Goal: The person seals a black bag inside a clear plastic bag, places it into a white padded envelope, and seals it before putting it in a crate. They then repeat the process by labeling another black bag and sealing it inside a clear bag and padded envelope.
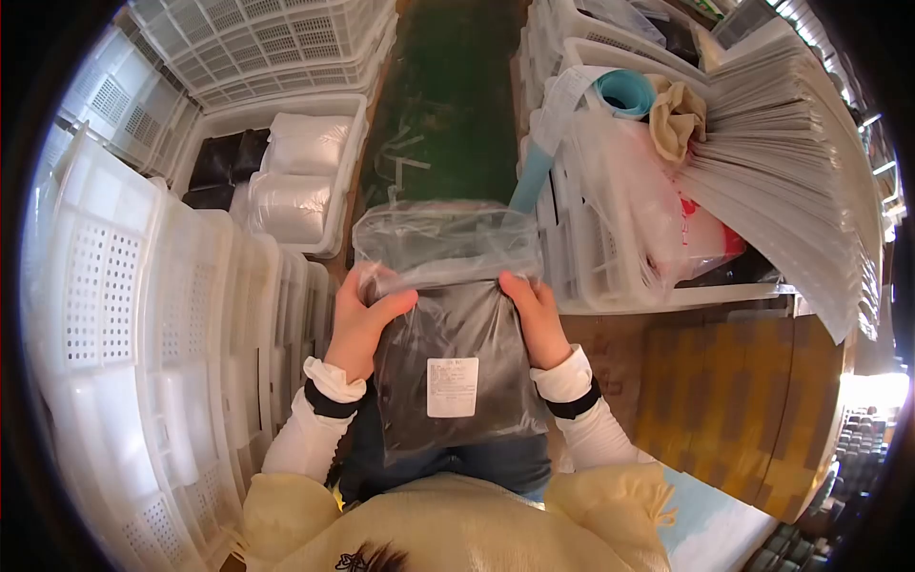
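Note:
Between my two hands hangs a clear plastic bag [410, 334] with dark, folded contents inside. A white printed label [452, 387] is on its front. The bag's upper part is see-through and extends forward past my fingers. My left hand [367, 319] grips the bag's left side, thumb on top and pointing inward. On the right side my right hand [536, 316] pinches the bag with its thumb near the top of the dark contents. The fingers beneath the bag are mostly hidden.
White crates [105, 296] are stacked at the left. A crate [351, 181] behind them holds white and black packages. Ahead lies a green surface [443, 114]. At the right are a blue roll [624, 92], a stack of white sheets [777, 143] and taped cardboard boxes [715, 381].

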{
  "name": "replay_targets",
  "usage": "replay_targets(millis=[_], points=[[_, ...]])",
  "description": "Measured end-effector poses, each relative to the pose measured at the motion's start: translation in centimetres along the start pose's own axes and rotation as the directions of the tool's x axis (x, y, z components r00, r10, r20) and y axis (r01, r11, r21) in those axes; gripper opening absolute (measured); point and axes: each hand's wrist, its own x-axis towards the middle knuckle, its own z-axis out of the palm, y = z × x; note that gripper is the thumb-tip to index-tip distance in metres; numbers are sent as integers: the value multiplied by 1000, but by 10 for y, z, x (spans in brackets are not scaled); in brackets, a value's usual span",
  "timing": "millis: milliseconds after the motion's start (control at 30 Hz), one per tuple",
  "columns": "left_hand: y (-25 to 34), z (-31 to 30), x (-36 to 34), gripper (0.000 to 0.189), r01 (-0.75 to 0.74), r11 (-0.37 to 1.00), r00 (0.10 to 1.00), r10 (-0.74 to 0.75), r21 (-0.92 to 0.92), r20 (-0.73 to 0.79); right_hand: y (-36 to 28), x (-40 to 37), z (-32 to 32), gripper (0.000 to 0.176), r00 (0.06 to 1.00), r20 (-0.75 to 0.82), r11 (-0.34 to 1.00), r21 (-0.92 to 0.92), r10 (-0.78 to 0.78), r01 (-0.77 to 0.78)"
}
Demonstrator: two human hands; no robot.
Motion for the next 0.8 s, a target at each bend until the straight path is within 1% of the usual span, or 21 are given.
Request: replay_targets(millis=[67, 100, 167, 200, 300, 400, 500, 600, 633, 667, 700, 767, 800], points=[[-5, -2, -1, 28, 12, 1000, 998, -12, 5, -56, -2, -3, -1, 25, 997, 29, 998, -17, 68, -67], [-3, -4, 1, 25, 44, 998, 998, -45, -48, -32, -3, -3, -3, 24, 994, 44, 995, -26, 102, -101], [7, -6, 12, 19, 108, 982, 994, -106, -152, 23, 2, 3, -14, 21, 990, 76, 991, -60, 120, -116], [6, -5, 18, 15, 101, 986, 995, -103, -131, -5, 3, 5, -18, 19, 988, 91, 990, -78, 126, -119], [9, -1, 27, 13, 120, 988, 993, -119, -93, 19, -6, 1, -8, 18, 996, 22, 996, 12, 91, -91], [17, 1, 14, 14, 156, 977, 988, -154, -146, 26, -12, -15, -11, 18, 995, -2, 995, -25, 101, -101], [21, 5, 3, 13, 154, 981, 988, -151, -123, 31, -10, -30, -20, 18, 994, 22, 986, -135, 105, -101], [9, -6, 30, 16, 94, 968, 996, -92, -233, 20, -23, -23, -27, 18, 998, -25, 968, -242, 63, -67], [8, -10, 38, 17, 75, 972, 997, -66, -223, 45, -29, -17, -28, 19, 998, -41, 959, -277, 48, -57], [9, -13, 44, 19, 55, 976, 997, -41, -212, 71, -39, -11, -25, 19, 999, 29, 986, -159, -38, 42], [11, -16, 48, 21, 38, 979, 995, -19, -199, 97, -43, -3, -26, 19, 999, 33, 992, -117, -33, 36], [23, -19, 55, 24, 188, 970, 967, -156, -153, 199, -43, 14, -32, 19, 999, 37, 999, -31, -22, 23], [27, -19, 58, 26, 260, 957, 943, -224, -126, 246, -40, 21, -33, 23, 1000, 12, 999, -29, 26, -26]])
